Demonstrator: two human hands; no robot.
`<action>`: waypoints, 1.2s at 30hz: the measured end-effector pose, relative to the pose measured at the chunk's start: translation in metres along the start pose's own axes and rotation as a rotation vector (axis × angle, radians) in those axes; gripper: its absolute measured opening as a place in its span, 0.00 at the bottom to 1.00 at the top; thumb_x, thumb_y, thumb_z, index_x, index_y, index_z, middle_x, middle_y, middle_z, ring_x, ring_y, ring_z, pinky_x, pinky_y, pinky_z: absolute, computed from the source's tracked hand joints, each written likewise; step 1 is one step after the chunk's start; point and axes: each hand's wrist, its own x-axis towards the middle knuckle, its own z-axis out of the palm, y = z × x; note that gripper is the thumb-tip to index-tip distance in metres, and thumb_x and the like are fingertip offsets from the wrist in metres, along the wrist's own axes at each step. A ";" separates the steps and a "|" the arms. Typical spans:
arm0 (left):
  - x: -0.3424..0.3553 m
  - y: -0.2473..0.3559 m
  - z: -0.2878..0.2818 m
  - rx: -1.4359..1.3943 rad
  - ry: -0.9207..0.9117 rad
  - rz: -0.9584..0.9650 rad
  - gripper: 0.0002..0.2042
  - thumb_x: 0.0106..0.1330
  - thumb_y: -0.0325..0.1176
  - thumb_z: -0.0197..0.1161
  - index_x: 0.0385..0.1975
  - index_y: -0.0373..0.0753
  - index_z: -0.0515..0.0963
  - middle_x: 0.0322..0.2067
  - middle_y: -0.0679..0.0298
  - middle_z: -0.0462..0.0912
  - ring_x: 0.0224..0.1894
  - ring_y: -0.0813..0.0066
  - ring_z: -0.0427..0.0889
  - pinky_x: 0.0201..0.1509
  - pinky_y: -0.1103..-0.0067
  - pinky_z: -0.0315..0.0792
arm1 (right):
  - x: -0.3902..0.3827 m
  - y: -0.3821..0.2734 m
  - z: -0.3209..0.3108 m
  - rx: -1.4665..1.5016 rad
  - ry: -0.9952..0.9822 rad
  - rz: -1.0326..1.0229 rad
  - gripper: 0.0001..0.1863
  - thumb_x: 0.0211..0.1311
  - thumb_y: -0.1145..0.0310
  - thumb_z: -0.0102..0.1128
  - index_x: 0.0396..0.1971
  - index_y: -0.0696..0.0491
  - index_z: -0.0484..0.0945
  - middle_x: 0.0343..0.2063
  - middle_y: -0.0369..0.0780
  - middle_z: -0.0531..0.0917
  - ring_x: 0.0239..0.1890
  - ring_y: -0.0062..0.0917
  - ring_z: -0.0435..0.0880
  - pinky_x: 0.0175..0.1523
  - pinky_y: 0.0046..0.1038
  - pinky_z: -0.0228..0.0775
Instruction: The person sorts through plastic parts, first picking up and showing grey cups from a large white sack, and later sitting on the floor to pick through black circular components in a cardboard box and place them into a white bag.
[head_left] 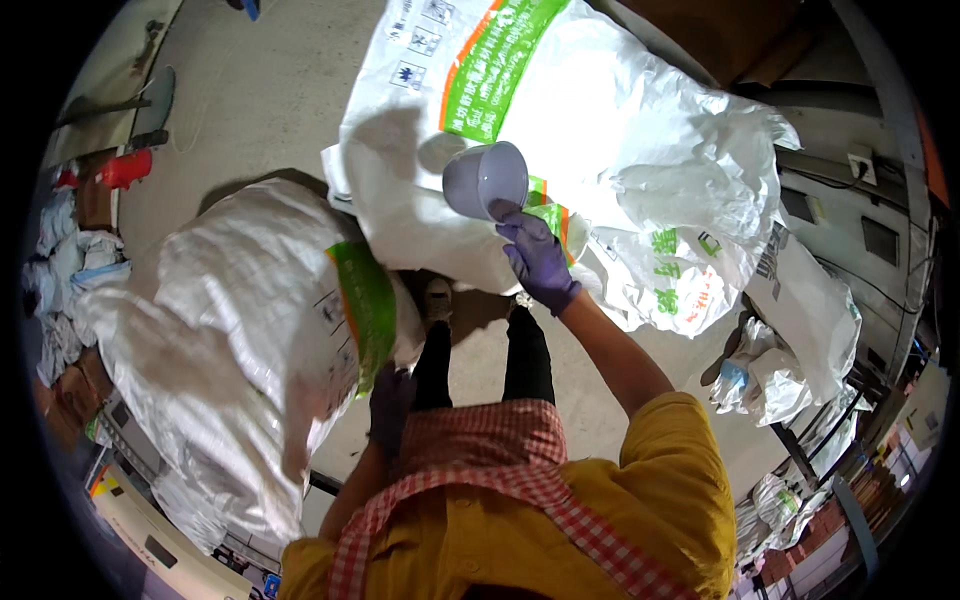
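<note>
Grey plastic cup [466, 187] is held up over the large white sack [650, 130], tipped on its side; its rim is gripped at the lower right by the purple-gloved right hand [541, 260], fingers clamped on the edge. Left hand [391, 402], also gloved, is lowered next to the bulging white sack [215, 290] at left; whether that sack is grasped or only brushed can't be told, the fingers being in shadow. For good handling, the cup is probably best gripped firmly, since only one edge is held, and turned upright if anything loose is carried. Sack film should be cleared by the rim to avoid snagging. Containers: no contents can be made out in the cup; both sacks look bulky, contents hidden, mouths not clearly seen.
</note>
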 end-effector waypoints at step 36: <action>-0.125 0.225 -0.090 -1.289 -0.912 0.331 0.34 0.60 0.53 0.59 0.61 0.40 0.57 0.58 0.57 0.64 0.57 0.60 0.66 0.53 0.64 0.70 | -0.077 -0.368 -0.021 0.545 0.286 0.028 0.17 0.58 0.72 0.56 0.47 0.60 0.70 0.37 0.42 0.78 0.38 0.20 0.78 0.43 0.22 0.71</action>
